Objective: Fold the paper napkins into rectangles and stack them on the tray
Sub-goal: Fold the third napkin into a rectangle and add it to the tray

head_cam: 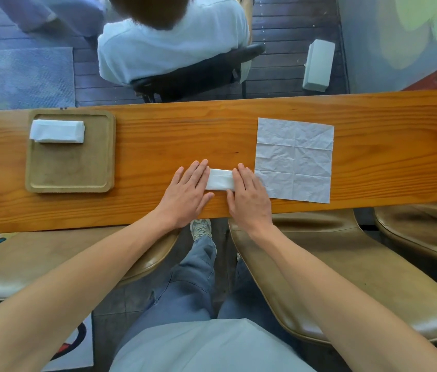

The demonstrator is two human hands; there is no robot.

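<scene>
Two bare hands lay flat on a long wooden counter [372, 146], pressing a folded paper napkin [220, 179] between them near the counter's front edge. The left hand [186, 196] covered the napkin's left end with straight, close-set fingers, its thumb stretched out along the wood below the paper. The right hand [249, 198] covered the right end in the same way, fingers straight and flat, nothing curled round the paper. Only the narrow white middle of the folded napkin showed between the two hands. Just to the right, touching or nearly touching the right hand's outer edge, an unfolded napkin [295, 159] lay spread as a creased square. Well to the left stood a square wooden tray [69, 170] with rounded corners, and in its far part lay a stack of folded napkins [57, 131], rectangular, with the rest of the tray floor bare. Beyond the counter a seated person in a white shirt [171, 41] was turned away.
</scene>
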